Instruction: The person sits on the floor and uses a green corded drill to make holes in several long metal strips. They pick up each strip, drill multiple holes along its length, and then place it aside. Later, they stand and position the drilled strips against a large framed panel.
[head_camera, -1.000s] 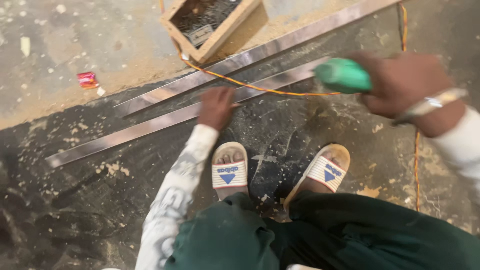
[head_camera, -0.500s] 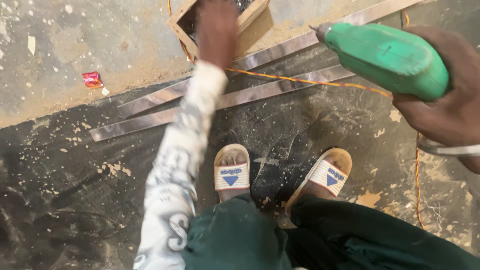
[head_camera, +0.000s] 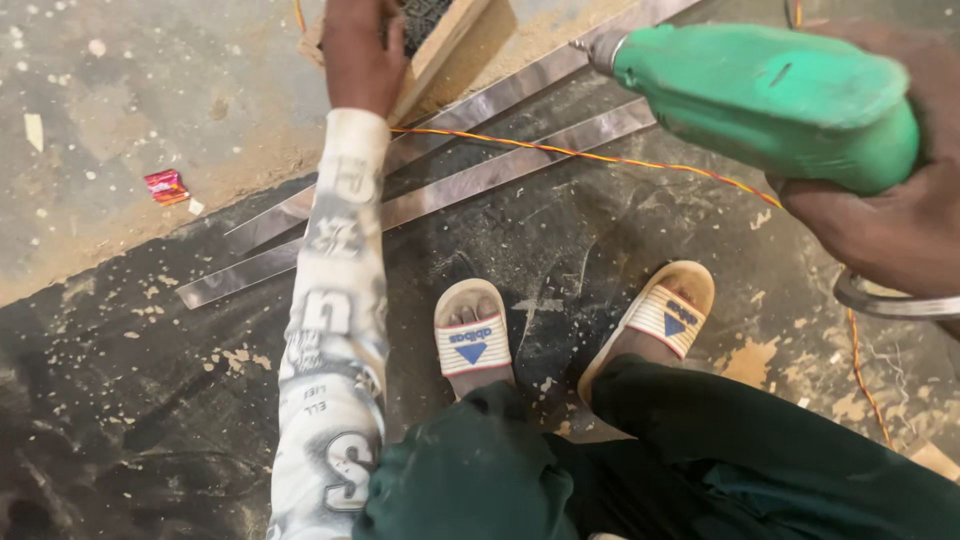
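Note:
My right hand (head_camera: 880, 215) grips a green electric drill (head_camera: 770, 95) held up close to the camera, its chuck pointing left. My left hand (head_camera: 362, 50) reaches far forward and rests on the rim of a small wooden box (head_camera: 450, 45) at the top of the view; its fingertips are partly cut off, and I cannot see anything held in it. Two long metal strips (head_camera: 440, 195) lie diagonally on the dark floor just below the box. An orange twisted cord (head_camera: 600, 160) runs across the strips.
My two feet in slides (head_camera: 472, 340) stand on dark, sawdust-strewn floor (head_camera: 130, 420). Paler concrete (head_camera: 120, 120) lies at the upper left with a small red wrapper (head_camera: 165, 186). The orange cord continues down the right side (head_camera: 868, 385).
My left hand moved from the metal strips forward to the wooden box. The drill in my right hand rose nearer the camera and now fills the upper right.

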